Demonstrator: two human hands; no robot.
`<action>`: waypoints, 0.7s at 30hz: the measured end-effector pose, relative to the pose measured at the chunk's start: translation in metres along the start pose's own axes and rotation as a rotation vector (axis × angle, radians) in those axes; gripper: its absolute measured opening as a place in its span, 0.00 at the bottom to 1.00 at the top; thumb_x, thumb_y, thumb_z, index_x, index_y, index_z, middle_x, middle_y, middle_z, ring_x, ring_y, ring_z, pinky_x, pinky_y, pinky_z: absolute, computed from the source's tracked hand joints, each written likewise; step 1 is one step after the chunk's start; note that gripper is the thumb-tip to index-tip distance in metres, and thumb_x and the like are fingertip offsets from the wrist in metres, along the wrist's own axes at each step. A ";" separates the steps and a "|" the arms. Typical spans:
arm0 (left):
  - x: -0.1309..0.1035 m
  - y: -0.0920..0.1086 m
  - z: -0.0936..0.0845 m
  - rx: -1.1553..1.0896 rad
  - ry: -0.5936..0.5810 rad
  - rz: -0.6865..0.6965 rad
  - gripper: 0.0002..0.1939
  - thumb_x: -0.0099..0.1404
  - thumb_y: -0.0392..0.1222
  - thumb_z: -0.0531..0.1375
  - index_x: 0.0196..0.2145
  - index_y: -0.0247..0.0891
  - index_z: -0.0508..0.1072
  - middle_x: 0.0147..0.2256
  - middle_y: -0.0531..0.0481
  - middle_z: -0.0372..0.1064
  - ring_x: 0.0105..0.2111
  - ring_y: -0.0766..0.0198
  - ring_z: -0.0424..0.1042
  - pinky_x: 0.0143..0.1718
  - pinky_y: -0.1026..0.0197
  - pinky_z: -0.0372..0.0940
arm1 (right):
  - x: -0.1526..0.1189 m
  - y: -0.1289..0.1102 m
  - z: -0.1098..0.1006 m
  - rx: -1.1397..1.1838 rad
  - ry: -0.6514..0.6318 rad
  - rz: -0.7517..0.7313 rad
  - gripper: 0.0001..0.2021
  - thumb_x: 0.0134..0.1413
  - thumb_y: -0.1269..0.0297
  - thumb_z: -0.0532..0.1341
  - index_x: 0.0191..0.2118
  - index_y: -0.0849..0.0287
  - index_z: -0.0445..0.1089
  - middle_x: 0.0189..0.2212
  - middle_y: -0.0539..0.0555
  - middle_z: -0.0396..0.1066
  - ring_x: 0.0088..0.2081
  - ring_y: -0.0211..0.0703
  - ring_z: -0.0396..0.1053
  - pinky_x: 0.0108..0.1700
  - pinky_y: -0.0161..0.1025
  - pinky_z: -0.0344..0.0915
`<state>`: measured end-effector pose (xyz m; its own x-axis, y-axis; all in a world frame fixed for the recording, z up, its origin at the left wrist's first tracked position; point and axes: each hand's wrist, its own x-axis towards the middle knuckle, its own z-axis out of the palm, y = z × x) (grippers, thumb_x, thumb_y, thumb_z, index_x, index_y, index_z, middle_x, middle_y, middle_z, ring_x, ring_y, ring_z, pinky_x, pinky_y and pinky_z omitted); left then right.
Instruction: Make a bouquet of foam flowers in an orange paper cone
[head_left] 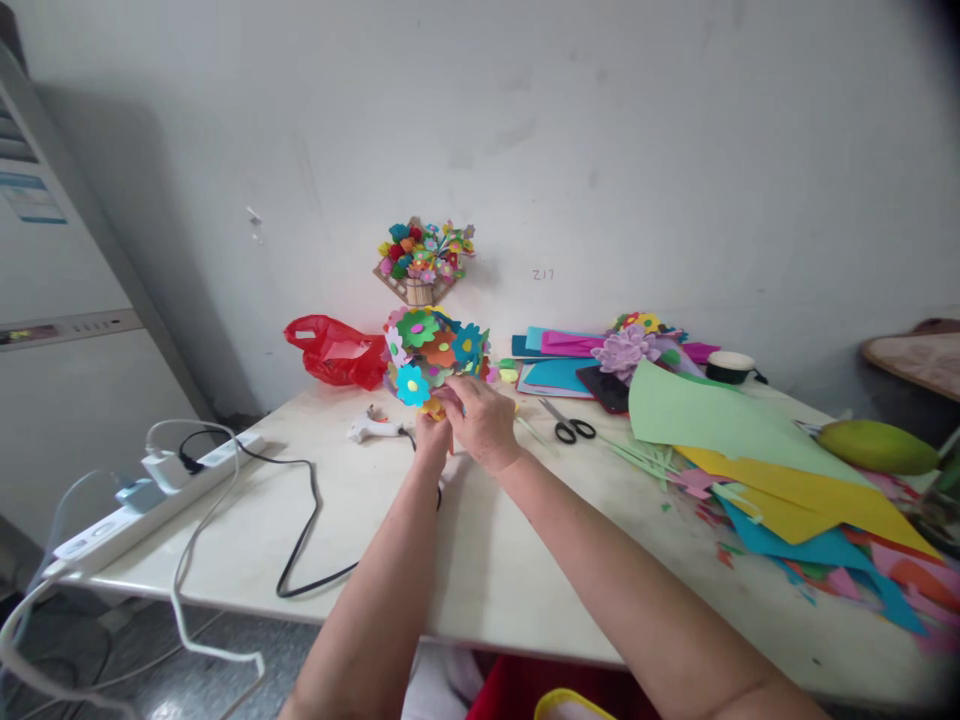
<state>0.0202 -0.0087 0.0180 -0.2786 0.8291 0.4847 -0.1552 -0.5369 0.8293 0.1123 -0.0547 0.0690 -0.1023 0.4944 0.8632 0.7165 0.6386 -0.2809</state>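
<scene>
A round bouquet of craft flowers (439, 348) in blue, green, orange and pink is held upright over the middle of the table. My left hand (433, 440) is closed around its lower part, below the blooms. Against the bouquet's lower right side, my right hand (484, 422) has its fingers bent in among the petals; its fingertips are partly hidden. Just left of my hands lies a white glue gun (373, 428) with a black cord. To their right rest scissors (568, 425) with black handles, blades pointing away.
Coloured sheets (757, 430), scraps and a green mango-like fruit (876, 446) cover the right side. A power strip (161, 500) with plugs runs along the left edge, its cables trailing. A red plastic bag (334, 350) lies behind. A flower basket (420, 290) hangs against the wall.
</scene>
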 end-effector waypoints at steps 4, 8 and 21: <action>0.004 -0.009 -0.002 0.006 0.014 -0.066 0.06 0.44 0.35 0.61 0.19 0.36 0.64 0.18 0.57 0.59 0.20 0.70 0.59 0.21 0.67 0.55 | 0.007 0.002 0.000 0.038 -0.048 0.025 0.08 0.58 0.61 0.58 0.37 0.53 0.74 0.33 0.53 0.76 0.35 0.43 0.70 0.32 0.35 0.55; 0.007 -0.013 -0.003 -0.006 0.024 -0.065 0.06 0.42 0.35 0.61 0.21 0.35 0.67 0.19 0.57 0.61 0.20 0.71 0.61 0.21 0.68 0.57 | 0.010 0.005 0.000 0.159 -0.058 0.062 0.05 0.53 0.63 0.60 0.30 0.52 0.74 0.30 0.50 0.76 0.32 0.40 0.69 0.33 0.33 0.55; 0.011 -0.018 -0.005 -0.037 0.051 -0.066 0.08 0.39 0.37 0.62 0.21 0.35 0.69 0.20 0.54 0.67 0.22 0.68 0.66 0.25 0.66 0.63 | 0.010 0.018 0.021 0.787 -0.017 0.452 0.06 0.42 0.59 0.65 0.22 0.54 0.72 0.17 0.47 0.69 0.23 0.40 0.66 0.25 0.35 0.62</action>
<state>0.0153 0.0097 0.0073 -0.3145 0.8544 0.4136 -0.2097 -0.4875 0.8476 0.1097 -0.0252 0.0635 0.0593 0.8005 0.5964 0.0133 0.5968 -0.8023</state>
